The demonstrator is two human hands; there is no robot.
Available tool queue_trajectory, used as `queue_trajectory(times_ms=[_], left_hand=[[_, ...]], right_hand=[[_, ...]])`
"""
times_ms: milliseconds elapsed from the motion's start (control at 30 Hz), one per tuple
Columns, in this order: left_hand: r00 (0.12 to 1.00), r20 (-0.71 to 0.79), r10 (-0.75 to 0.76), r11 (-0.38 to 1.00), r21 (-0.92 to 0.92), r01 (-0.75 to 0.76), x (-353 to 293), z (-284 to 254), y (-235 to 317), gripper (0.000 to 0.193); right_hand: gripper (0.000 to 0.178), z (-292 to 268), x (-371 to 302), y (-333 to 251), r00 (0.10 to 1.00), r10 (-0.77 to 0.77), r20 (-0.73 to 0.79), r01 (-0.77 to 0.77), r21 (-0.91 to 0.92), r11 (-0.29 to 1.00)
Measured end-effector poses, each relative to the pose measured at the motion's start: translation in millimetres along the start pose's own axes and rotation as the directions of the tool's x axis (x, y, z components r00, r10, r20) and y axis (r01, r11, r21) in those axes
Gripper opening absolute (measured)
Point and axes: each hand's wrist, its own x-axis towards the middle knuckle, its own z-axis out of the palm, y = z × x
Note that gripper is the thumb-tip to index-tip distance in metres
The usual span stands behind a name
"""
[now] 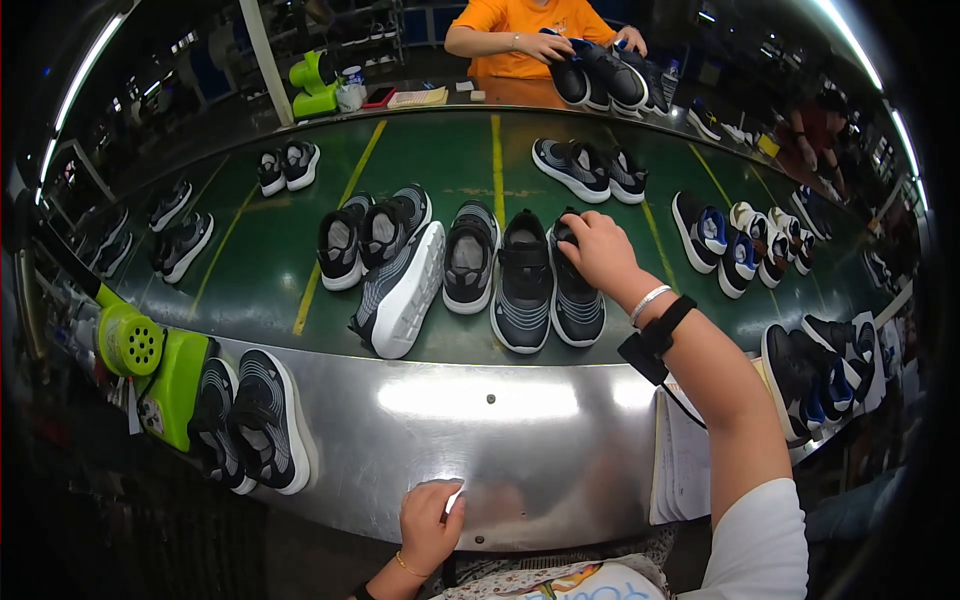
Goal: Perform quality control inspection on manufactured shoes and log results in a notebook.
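My right hand (603, 252) reaches across to the green belt, its fingers closed over the heel collar of a black sneaker (580, 310) with white soles. Right beside that shoe stands its matching black sneaker (521, 300), toe toward me. To their left are a dark grey sneaker (469, 255) and another tipped on its side, white outsole (412, 295) showing. Behind these sits a pair of grey-black sneakers (385, 230). My left hand (430, 522) rests low at the near edge of the metal table, thumb apart from the bent fingers, with nothing in it.
A steel ledge (370, 480) runs along my side of the green belt (270, 240). Black sneakers (265, 425) lie beside a lime-green device (170, 380) at left. More shoes (815, 375) and a notebook (680, 465) are at right. Across the belt, a person in orange (535, 45) handles shoes.
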Motion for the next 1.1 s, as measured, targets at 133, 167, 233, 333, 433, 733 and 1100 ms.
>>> queue_trajectory(times_ms=[133, 167, 233, 333, 433, 733, 1100], left_hand=[[1.0, 0.001, -0.002, 0.999, -0.034, 0.002, 0.7, -6.3, -0.9, 0.017], [1.0, 0.003, 0.001, 0.999, -0.035, -0.001, 0.2, -6.7, -1.8, 0.017], [1.0, 0.002, 0.001, 0.999, -0.035, -0.001, 1.8, -8.4, -2.3, 0.017], [1.0, 0.023, -0.009, 0.999, -0.041, 0.01, 4.7, -10.4, -3.0, 0.017], [1.0, 0.005, -0.003, 0.998, -0.06, 0.003, 4.3, -11.2, -5.0, 0.017], [0.999, 0.029, 0.024, 0.997, -0.07, -0.021, -2.4, -9.1, -12.5, 0.014], [0.999, -0.034, -0.04, 0.979, -0.199, 0.032, -1.5, -14.0, -22.6, 0.03]], right_hand=[[0.036, 25.9, 48.9, -5.5, 0.964, 0.166, 0.206, -0.132, -0.166, 0.977], [0.036, 28.0, 58.9, -8.4, 0.917, 0.273, 0.29, -0.229, -0.177, 0.957], [0.041, 29.8, 72.2, -12.4, 0.817, 0.415, 0.401, -0.372, -0.185, 0.91], [0.042, 42.6, 68.2, -6.2, 0.773, 0.396, 0.495, -0.395, -0.113, 0.912], [0.037, 44.7, 65.8, -0.2, 0.765, 0.379, 0.52, -0.383, -0.106, 0.918], [0.032, -86.0, 6.1, -13.7, 0.978, -0.089, 0.188, -0.05, 0.628, 0.777], [0.016, -102.3, -184.2, -144.6, 0.362, -0.907, 0.214, 0.814, 0.402, 0.419]])
